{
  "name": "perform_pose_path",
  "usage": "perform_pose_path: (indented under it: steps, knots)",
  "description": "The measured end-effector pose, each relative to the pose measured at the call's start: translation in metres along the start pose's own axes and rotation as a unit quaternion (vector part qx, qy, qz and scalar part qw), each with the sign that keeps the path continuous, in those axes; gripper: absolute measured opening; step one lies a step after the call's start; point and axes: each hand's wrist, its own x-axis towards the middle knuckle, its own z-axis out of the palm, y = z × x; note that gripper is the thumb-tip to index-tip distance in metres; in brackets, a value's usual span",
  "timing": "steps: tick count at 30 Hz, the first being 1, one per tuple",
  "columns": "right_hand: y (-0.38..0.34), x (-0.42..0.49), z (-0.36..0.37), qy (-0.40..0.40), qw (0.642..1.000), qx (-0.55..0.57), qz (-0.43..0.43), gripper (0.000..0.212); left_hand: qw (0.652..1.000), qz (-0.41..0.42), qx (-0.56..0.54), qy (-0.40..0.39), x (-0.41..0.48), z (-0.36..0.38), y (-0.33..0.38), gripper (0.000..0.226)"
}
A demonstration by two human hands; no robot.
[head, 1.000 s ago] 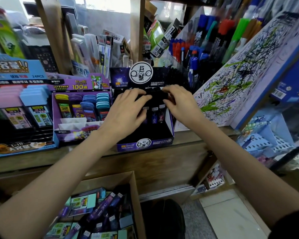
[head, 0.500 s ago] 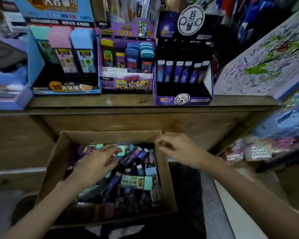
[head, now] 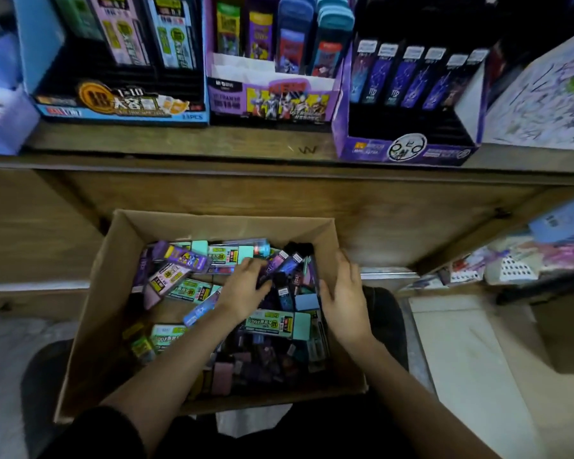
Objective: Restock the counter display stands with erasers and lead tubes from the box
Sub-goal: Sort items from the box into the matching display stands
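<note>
An open cardboard box (head: 113, 293) sits low in front of me, holding several green, pink and blue erasers (head: 272, 323) mixed with dark purple lead tubes (head: 284, 263). My left hand (head: 246, 288) reaches into the middle of the pile, its fingers curled round a purple lead tube. My right hand (head: 342, 299) lies with straight fingers against the inside of the box's right wall and holds nothing. On the wooden counter (head: 179, 144) above stand a blue eraser stand (head: 47, 51), a purple middle stand (head: 272, 101) and a purple lead-tube stand (head: 405, 150) with empty front rows.
A scribbled test board (head: 544, 104) leans at the counter's right end. A pale blue box (head: 0, 120) stands at its left end. A low shelf of small goods (head: 527, 260) is on the right, above a pale floor tile (head: 461, 342).
Both hands left the lead-tube stand on the counter and came down into the box. My view dropped with them, and the left hand now digs among the tubes.
</note>
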Motion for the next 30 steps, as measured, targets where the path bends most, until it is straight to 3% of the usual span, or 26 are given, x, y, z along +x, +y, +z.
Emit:
perform_pose_path:
  steps: [4, 8, 14, 17, 21, 30]
  knots:
    - [0.007, 0.001, 0.000, -0.030, 0.995, 0.073, 0.061, 0.057, 0.999, 0.015, 0.046, 0.018, 0.019, 0.021, 0.000, 0.055]
    - [0.007, 0.000, 0.000, -0.027, 0.993, 0.098, 0.060, 0.057, 0.995, 0.015, 0.092, 0.033, 0.021, 0.037, 0.001, 0.061]
    - [0.007, -0.001, -0.003, -0.032, 0.990, 0.125, 0.052, 0.057, 0.999, 0.019, 0.041, 0.029, -0.001, 0.041, -0.002, 0.056]
    - [0.007, -0.001, -0.003, -0.031, 0.989, 0.133, 0.048, 0.058, 0.998, -0.057, -0.041, -0.002, 0.005, 0.037, 0.005, 0.062]
    - [0.010, -0.001, -0.001, -0.026, 0.989, 0.138, 0.054, 0.059, 0.994, -0.108, -0.013, -0.025, 0.018, 0.037, 0.018, 0.074]
    - [0.010, -0.001, 0.000, -0.025, 0.987, 0.146, 0.060, 0.059, 0.965, -0.219, -0.142, 0.013, 0.028, 0.031, 0.020, 0.051]
